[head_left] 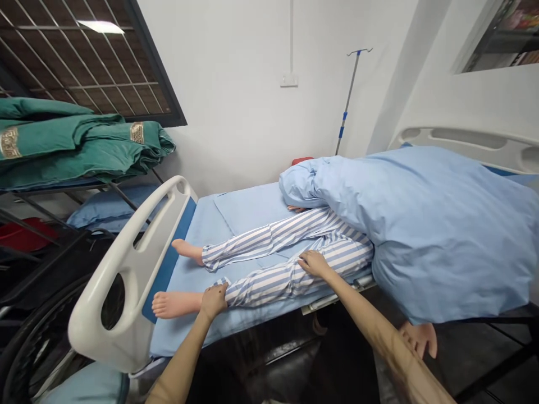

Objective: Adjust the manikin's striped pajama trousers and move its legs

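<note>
A figure with smooth pink feet, like a care manikin, lies on a bed with its legs stretched out. It wears blue-and-white striped trousers [269, 283]. My left hand [214, 300] is closed around the near ankle at the trouser cuff, just above the near foot [177, 304]. Over the near knee lies my right hand [314, 264], its fingers spread on the striped cloth. The far foot [187, 251] rests on the light blue sheet [248, 205]. A bunched blue quilt [442, 224] hides the upper body. One manikin hand [421, 336] hangs below the quilt's edge.
A white footboard [126, 269] rises at the left, with a wheelchair wheel [37, 348] beyond it. Green folded bedding [92, 146] is stacked under the barred window. An IV pole [347, 104] stands by the wall, and a headboard [467, 140] is at the right.
</note>
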`<state>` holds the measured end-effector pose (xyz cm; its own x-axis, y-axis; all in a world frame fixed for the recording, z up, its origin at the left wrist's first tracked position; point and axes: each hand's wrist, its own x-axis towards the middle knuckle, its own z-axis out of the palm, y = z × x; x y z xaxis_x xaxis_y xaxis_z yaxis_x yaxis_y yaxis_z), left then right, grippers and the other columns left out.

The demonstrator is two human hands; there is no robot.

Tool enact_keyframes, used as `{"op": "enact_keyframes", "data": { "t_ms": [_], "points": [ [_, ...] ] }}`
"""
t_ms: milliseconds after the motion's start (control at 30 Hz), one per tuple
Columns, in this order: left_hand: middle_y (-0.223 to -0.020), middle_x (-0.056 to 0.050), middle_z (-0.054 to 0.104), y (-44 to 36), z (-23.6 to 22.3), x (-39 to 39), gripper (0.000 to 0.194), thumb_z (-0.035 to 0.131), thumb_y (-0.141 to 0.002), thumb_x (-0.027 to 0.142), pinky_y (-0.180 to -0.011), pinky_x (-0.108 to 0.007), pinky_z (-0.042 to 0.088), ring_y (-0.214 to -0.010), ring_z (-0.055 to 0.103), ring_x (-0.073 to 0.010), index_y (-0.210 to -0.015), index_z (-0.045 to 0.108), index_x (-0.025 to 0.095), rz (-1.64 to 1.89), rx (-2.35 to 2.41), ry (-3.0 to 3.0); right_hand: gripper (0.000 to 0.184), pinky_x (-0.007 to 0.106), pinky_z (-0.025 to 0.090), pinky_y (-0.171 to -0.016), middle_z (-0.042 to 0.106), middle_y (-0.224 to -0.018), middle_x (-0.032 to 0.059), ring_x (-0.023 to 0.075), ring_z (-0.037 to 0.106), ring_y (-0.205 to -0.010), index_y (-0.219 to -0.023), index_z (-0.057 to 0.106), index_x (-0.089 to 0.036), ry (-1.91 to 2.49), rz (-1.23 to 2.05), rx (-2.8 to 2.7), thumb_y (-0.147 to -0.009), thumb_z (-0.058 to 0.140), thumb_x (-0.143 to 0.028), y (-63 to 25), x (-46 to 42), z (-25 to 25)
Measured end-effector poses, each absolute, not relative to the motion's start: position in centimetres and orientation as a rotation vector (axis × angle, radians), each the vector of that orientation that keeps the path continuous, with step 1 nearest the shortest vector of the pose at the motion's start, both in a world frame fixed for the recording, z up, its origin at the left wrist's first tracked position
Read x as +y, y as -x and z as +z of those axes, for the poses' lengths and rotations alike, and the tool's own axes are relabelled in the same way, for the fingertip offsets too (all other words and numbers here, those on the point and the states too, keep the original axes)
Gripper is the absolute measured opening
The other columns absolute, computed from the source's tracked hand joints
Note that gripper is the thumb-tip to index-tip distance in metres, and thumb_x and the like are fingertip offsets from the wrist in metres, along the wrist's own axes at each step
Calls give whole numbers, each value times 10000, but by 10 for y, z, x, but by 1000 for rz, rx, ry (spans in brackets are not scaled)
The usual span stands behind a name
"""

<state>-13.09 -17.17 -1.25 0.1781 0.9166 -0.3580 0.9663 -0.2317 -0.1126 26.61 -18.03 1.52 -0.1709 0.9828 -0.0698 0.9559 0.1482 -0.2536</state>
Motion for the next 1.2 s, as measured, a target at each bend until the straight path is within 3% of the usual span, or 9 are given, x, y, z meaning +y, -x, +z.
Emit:
{"op": "enact_keyframes", "data": {
  "t_ms": [1200],
  "points": [
    [-1319,-137,629,130,-17,-176,584,470,-805,135,-1015,-392,402,-1219,581,-284,-1383,505,215,-481,1921,-2336,429,298,308,-1031,695,-1139,128,228,548,-1141,-1139,678,-123,1885,144,-2221,-1017,355,-377,-264,-193,-3]
  ]
}}
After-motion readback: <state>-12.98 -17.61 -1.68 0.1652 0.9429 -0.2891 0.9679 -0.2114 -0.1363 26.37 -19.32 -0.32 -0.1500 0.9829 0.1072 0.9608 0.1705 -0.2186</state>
